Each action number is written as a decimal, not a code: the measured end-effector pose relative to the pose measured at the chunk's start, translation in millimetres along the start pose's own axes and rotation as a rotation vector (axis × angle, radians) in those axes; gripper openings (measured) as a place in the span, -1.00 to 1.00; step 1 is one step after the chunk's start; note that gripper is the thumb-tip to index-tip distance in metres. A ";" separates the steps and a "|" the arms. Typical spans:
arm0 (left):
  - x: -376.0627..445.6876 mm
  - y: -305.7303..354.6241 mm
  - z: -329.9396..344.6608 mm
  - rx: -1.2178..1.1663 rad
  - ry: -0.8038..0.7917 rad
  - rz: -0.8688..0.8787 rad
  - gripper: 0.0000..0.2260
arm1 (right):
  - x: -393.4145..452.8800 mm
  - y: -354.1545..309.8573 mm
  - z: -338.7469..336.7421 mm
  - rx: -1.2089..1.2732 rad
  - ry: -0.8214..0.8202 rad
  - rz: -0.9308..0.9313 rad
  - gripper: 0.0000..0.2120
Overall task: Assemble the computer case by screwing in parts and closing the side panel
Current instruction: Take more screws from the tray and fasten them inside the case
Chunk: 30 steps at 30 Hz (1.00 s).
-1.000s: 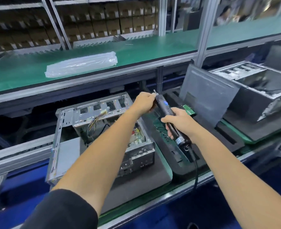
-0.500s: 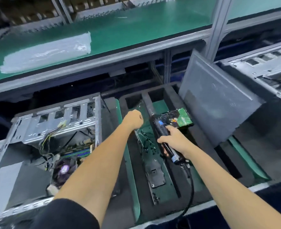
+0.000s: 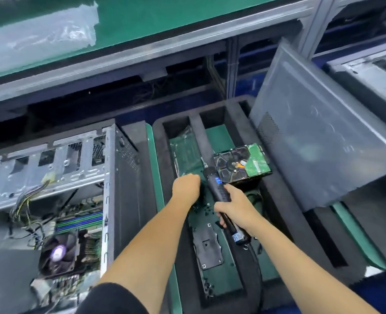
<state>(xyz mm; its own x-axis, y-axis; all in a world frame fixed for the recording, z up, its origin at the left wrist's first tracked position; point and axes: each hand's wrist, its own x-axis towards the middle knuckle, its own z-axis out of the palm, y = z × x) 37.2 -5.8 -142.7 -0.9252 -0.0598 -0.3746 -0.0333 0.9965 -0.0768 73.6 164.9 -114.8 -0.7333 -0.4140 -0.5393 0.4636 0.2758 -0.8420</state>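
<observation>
Two hands — right hand (image 3: 234, 208) holding screwdriver (image 3: 219, 198), left hand (image 3: 186, 186) fisted

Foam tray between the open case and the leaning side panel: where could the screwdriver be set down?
Free: the green floor near the tray's front edge, beyond the black bracket, and the back compartment behind the hard drive. Crowded: mid-tray, where the left hand, loose screws and right hand with the screwdriver meet.
</observation>
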 end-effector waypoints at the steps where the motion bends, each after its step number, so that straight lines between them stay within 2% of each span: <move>1: 3.4 2.3 2.7 -0.040 -0.004 -0.018 -0.80 | 0.8 1.6 1.5 -0.001 0.014 -0.017 -0.70; 5: 15.6 9.9 11.3 -0.176 -0.035 -0.061 -0.73 | 1.3 6.1 5.1 0.010 0.064 -0.053 -0.68; 13: 3.2 17.8 24.7 -0.388 0.015 -0.163 -0.81 | 7.5 6.8 7.6 -0.048 0.092 -0.059 -0.70; 19: -19.3 28.1 35.0 -0.518 -0.156 -0.233 -0.83 | 6.1 3.3 8.7 -0.049 0.091 -0.062 -0.69; 22: -28.2 32.0 37.5 -0.548 -0.233 -0.192 -0.81 | 5.2 3.4 8.4 -0.033 0.092 -0.070 -0.73; 26: -32.7 37.7 26.5 -0.517 -0.295 -0.039 -0.78 | 6.1 4.2 8.7 -0.043 0.102 -0.088 -0.77; 28: -31.3 33.8 17.1 -0.466 -0.234 0.015 -0.80 | 6.2 5.1 8.4 -0.033 0.100 -0.091 -0.75; 30: -25.2 22.4 8.3 -0.381 -0.129 -0.022 -0.82 | 6.3 5.8 8.0 -0.016 0.092 -0.089 -0.73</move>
<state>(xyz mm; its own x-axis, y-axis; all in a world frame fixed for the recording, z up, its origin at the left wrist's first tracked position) 62.9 17.6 -142.7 -0.8687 -0.0646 -0.4911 -0.2131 0.9438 0.2528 75.7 157.0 -123.3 -0.8141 -0.3559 -0.4589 0.3875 0.2558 -0.8857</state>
